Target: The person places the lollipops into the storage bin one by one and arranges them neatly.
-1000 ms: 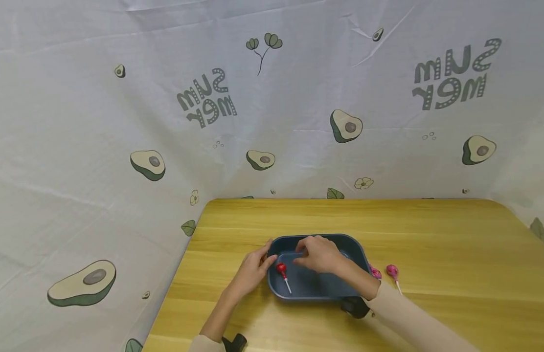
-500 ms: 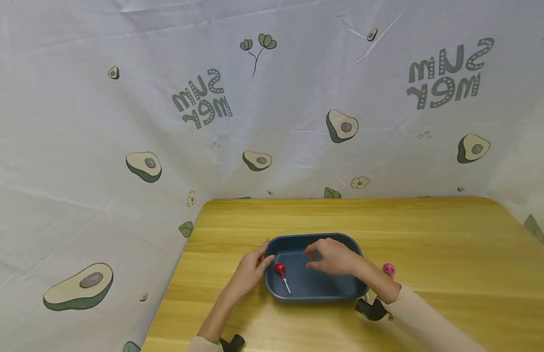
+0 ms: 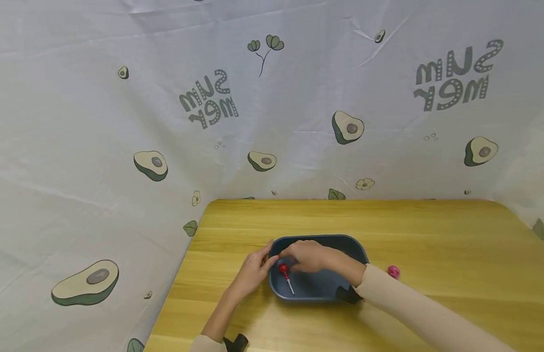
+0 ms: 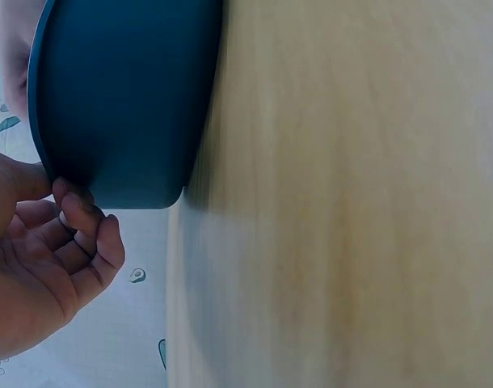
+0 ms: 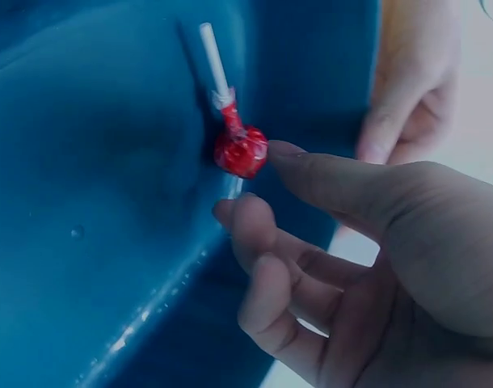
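A dark blue rectangular tub [image 3: 313, 284] stands on the wooden table. My left hand [image 3: 251, 270] pinches its left rim; in the left wrist view the thumb and forefinger meet over the tub's edge. Inside, near the left end, lies a red-wrapped lollipop [image 5: 242, 152] with a white stick. My right hand [image 3: 309, 255] reaches into the tub over that end. In the right wrist view the thumb tip is right at the red candy, and the other fingers are loosely bent just beside it, not closed round it.
A pink lollipop [image 3: 393, 272] lies on the table to the right of the tub, partly covered by the right sleeve [image 3: 413, 303]. Black wrist devices [image 3: 349, 295] are on both arms. A white printed cloth [image 3: 298, 98] hangs behind the table [image 3: 430, 234].
My right hand has moved left and down from the tub's middle to the red lollipop. The right sleeve now covers more of the table's pink candy. My left hand stays at the rim.
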`<state>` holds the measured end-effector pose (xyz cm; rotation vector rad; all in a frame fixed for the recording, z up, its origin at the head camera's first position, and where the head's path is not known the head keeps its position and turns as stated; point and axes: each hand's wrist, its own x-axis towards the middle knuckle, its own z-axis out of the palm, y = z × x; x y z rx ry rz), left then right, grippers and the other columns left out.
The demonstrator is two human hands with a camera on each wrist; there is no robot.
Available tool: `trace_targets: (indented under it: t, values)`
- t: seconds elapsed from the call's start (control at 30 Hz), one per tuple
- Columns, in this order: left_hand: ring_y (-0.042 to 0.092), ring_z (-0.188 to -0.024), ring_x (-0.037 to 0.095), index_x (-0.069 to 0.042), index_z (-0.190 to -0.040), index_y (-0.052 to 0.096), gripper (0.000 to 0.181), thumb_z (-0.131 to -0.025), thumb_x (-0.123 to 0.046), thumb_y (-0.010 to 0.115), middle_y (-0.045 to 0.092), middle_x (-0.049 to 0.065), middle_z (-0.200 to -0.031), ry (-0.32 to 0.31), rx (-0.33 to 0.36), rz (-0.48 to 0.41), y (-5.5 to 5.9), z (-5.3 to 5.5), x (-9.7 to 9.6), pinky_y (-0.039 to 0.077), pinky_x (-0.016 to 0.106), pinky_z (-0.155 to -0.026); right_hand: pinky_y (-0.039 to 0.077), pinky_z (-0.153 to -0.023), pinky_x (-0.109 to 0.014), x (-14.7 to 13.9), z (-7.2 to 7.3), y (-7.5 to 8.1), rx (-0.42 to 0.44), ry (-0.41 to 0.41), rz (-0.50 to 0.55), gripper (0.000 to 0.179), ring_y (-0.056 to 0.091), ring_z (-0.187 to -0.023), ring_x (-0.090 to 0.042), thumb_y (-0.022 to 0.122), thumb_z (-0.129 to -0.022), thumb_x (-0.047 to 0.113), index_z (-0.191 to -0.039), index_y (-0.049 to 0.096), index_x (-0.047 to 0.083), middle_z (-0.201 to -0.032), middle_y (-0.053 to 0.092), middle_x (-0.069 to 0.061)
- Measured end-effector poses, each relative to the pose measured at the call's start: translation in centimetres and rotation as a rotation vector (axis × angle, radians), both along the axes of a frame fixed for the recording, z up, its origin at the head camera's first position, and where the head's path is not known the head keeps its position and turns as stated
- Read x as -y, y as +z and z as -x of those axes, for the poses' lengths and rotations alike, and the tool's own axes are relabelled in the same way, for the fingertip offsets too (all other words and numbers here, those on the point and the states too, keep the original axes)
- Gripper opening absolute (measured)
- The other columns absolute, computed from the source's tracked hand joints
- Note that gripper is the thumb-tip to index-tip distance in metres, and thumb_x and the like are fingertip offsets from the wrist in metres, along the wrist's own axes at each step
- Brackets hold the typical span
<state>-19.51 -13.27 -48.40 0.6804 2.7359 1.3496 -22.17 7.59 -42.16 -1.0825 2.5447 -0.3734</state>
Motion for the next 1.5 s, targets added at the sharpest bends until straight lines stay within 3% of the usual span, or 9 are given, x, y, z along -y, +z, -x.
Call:
trace_targets:
  t: [0.13,0.3,0.53,0.73,1.13,1.5]
  values:
    - [0.036,-0.06,0.002,0.008,-0.154,0.041,0.059,-0.108,-0.026,0.056,0.041,-0.006,-0.073,0.004,0.003,0.004,-0.1,0.0,-0.1,0.032,0.017,-0.056,0.043,-0.06,-0.022,0.5,0.5,-0.7,-0.009,-0.008,0.005,0.04,0.053,-0.066,-0.006,0.077,-0.094,0.013,-0.134,0.07,0.009,-0.087,0.068,0.001]
    - [0.038,-0.06,0.002,0.007,-0.155,0.04,0.059,-0.108,-0.027,0.056,0.043,-0.005,-0.074,0.008,0.018,0.003,-0.1,0.1,-0.1,0.033,0.017,-0.055,0.047,-0.058,-0.021,0.6,1.0,-1.1,-0.046,0.006,0.051,0.033,0.058,-0.057,-0.005,0.079,-0.091,0.012,-0.123,0.075,0.008,-0.08,0.071,0.003]
    - [0.037,-0.06,0.002,0.007,-0.154,0.042,0.058,-0.108,-0.026,0.056,0.042,-0.006,-0.074,0.016,0.011,0.018,-0.2,0.1,0.0,0.033,0.017,-0.056,0.043,-0.052,-0.018,1.1,1.2,-1.4,-0.006,0.028,0.058,0.03,0.058,-0.05,-0.005,0.079,-0.091,0.013,-0.121,0.076,0.007,-0.069,0.067,0.003]
    - [0.038,-0.059,0.002,0.007,-0.154,0.042,0.06,-0.108,-0.029,0.056,0.043,-0.006,-0.074,0.014,0.042,0.012,-0.1,-0.1,-0.1,0.033,0.017,-0.055,0.045,-0.051,-0.018,1.4,1.4,-1.9,0.002,0.016,0.057,0.012,0.057,-0.043,-0.006,0.084,-0.087,0.013,-0.097,0.079,0.011,-0.066,0.07,0.004]
    - [0.038,-0.059,0.002,0.006,-0.155,0.04,0.06,-0.108,-0.03,0.054,0.044,-0.005,-0.074,0.007,0.039,0.007,-0.4,0.0,0.1,0.034,0.018,-0.055,0.048,-0.06,-0.021,1.7,1.6,-1.8,-0.109,0.021,0.042,0.017,0.06,-0.062,-0.005,0.089,-0.082,0.015,-0.093,0.076,0.01,-0.071,0.07,0.003]
    - [0.038,-0.059,0.003,0.006,-0.155,0.039,0.059,-0.109,-0.028,0.053,0.045,-0.005,-0.074,0.002,0.047,0.007,-0.2,0.0,0.1,0.035,0.018,-0.056,0.051,-0.061,-0.021,1.9,2.0,-2.1,-0.048,-0.001,0.035,0.022,0.063,-0.065,-0.004,0.088,-0.083,0.019,-0.098,0.076,0.01,-0.076,0.071,0.004]
